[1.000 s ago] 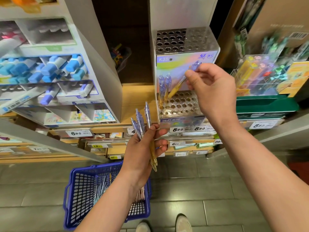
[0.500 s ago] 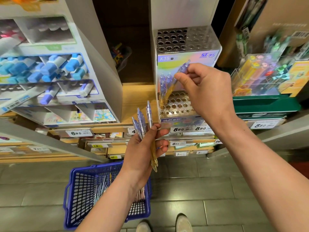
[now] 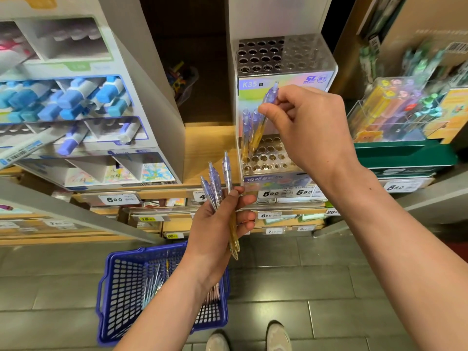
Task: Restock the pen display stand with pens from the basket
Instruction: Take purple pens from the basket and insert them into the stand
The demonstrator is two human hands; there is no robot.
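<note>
A clear two-tier pen display stand (image 3: 314, 72) with rows of round holes sits on the wooden shelf. My right hand (image 3: 306, 127) pinches the purple top of a yellow-and-purple pen (image 3: 263, 115), its tip down at the lower tier's holes (image 3: 268, 158). Two similar pens (image 3: 245, 130) stand in the left holes beside it. My left hand (image 3: 217, 224) grips a fan of several more pens (image 3: 222, 181) below the stand. The blue basket (image 3: 121, 292) sits on the floor under my left arm, with pens lying in it.
A white display (image 3: 76, 110) of blue correction tapes fills the left. A clear box (image 3: 395, 115) of colourful pens on a green base stands to the right. Price tags (image 3: 286, 192) line the shelf edges. My shoes (image 3: 248, 338) are on the grey tiled floor.
My right hand has carried its pen leftward and lower, turning it more upright, so its tip now reaches the lower tier's holes by the standing pens. The left hand stayed still.
</note>
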